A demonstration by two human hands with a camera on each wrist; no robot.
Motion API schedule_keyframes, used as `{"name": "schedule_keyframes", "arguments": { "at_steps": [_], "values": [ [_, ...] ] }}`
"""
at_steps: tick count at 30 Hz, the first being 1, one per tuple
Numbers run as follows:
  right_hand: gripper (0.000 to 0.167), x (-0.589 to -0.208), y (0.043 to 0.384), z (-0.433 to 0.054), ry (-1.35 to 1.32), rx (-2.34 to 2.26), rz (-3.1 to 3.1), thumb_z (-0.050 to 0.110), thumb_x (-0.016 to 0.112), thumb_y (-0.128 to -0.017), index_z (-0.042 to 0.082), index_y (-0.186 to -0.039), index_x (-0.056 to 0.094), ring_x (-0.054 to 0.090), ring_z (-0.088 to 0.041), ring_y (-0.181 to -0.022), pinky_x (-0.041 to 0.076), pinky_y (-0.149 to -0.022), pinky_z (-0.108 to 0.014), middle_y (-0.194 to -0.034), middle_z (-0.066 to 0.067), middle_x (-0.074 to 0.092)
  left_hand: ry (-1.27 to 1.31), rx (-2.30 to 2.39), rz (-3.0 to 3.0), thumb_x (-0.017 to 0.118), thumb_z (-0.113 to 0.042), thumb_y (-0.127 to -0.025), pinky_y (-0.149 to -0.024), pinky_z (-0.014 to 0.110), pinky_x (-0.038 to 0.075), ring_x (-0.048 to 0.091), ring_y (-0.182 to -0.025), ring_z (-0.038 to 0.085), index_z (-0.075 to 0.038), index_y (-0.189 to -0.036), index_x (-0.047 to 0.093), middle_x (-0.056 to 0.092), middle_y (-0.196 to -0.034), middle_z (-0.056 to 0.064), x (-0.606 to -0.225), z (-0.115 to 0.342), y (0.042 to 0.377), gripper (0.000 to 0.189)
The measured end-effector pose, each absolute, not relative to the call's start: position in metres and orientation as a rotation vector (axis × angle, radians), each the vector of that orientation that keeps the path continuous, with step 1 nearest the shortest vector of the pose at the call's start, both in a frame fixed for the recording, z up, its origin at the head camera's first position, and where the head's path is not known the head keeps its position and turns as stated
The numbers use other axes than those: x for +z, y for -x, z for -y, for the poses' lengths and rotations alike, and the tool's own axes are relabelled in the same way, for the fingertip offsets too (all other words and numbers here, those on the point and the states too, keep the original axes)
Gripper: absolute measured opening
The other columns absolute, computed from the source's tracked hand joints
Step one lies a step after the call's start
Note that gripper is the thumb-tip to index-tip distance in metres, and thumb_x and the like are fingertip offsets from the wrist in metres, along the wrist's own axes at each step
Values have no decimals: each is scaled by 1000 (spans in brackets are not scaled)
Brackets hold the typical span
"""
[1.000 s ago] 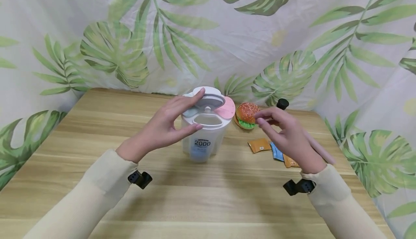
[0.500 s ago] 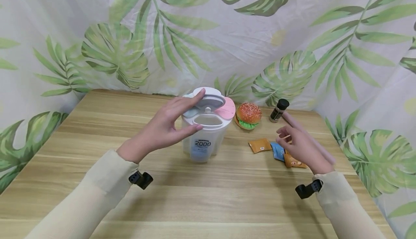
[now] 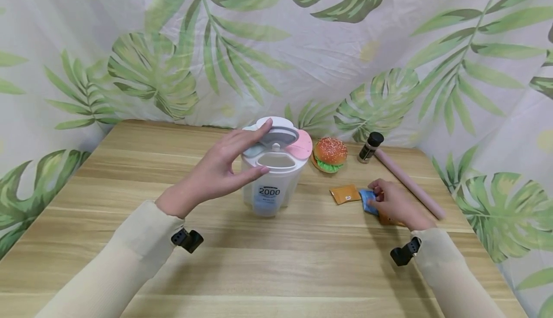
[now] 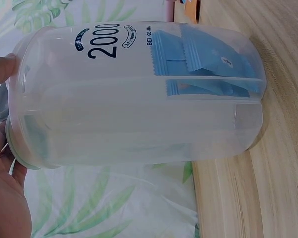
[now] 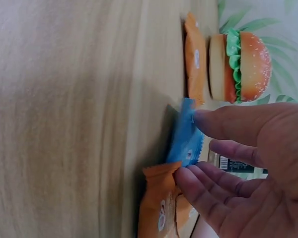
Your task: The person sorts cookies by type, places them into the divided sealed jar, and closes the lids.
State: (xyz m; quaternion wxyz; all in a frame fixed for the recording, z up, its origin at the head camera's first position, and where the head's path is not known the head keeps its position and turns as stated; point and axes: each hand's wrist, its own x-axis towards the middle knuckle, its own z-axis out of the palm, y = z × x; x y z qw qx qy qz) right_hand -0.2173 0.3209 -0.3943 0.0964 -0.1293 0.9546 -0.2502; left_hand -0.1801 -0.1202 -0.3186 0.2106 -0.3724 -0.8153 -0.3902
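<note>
A clear storage container [image 3: 269, 193] marked 2000 stands upright, with blue packets [image 4: 208, 54] in one compartment. Its grey-lined front flap [image 3: 280, 137] is raised over the opening. My left hand [image 3: 216, 169] holds the lid, index finger at the raised flap and thumb by the front rim. My right hand [image 3: 395, 205] is low over the table, thumb and fingers pinching a blue snack packet [image 5: 186, 134]. Beside that packet lie an orange packet [image 3: 345, 194] and, partly hidden under the hand, more orange packaging [image 5: 161, 208].
Behind the packets sit a toy hamburger [image 3: 330, 153] and a small black-capped jar [image 3: 370, 148]. A pink rod [image 3: 408, 183] lies at the right of the wooden table [image 3: 259, 270]. A leaf-patterned cloth [image 3: 242, 44] hangs along the back edge.
My right hand has moved from near the hamburger down and right to the blue packet, where its fingers have closed in. The left hand and raised flap have stayed put.
</note>
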Motion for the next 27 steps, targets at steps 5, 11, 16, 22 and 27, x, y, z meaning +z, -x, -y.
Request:
{"name": "schedule_keyframes", "arguments": {
  "at_steps": [5, 11, 16, 22, 27],
  "values": [
    [45, -398, 218, -322, 365, -720, -2812, 11, 74, -96, -13, -130, 57, 60, -34, -100, 53, -88, -49, -115, -27, 64, 1038, -1081, 2261, 83, -15, -88, -110, 47, 46, 60, -128, 27, -14, -161, 43, 66, -145, 8, -318, 120, 180, 84],
    [49, -399, 218, -321, 346, -692, -2799, 14, 74, -97, -12, -134, 56, 61, -35, -103, 54, -91, -53, -119, -28, 65, 1038, -1080, 2261, 83, -15, -88, -109, 45, 46, 60, -128, 27, -15, -161, 42, 66, -146, 8, -319, 120, 180, 84],
    [50, -399, 218, -321, 356, -699, -2801, 13, 75, -97, -11, -136, 55, 61, -34, -102, 54, -90, -52, -120, -28, 64, 1045, -1077, 2255, 83, -15, -88, -110, 44, 45, 60, -130, 27, -14, -161, 42, 66, -146, 8, -319, 120, 180, 84],
    [50, -400, 217, -322, 372, -725, -2811, 12, 75, -96, -10, -137, 55, 59, -31, -98, 53, -83, -42, -121, -28, 62, 1038, -1082, 2262, 83, -15, -88, -109, 45, 46, 60, -127, 27, -14, -161, 42, 66, -146, 8, -319, 120, 180, 84],
    [47, -402, 215, -324, 367, -769, -2844, 12, 77, -95, -9, -132, 58, 53, -25, -88, 45, -72, -30, -106, -22, 58, 1032, -1087, 2262, 83, -15, -88, -111, 46, 44, 60, -130, 27, -14, -162, 41, 66, -146, 9, -319, 120, 179, 84]
  ]
}}
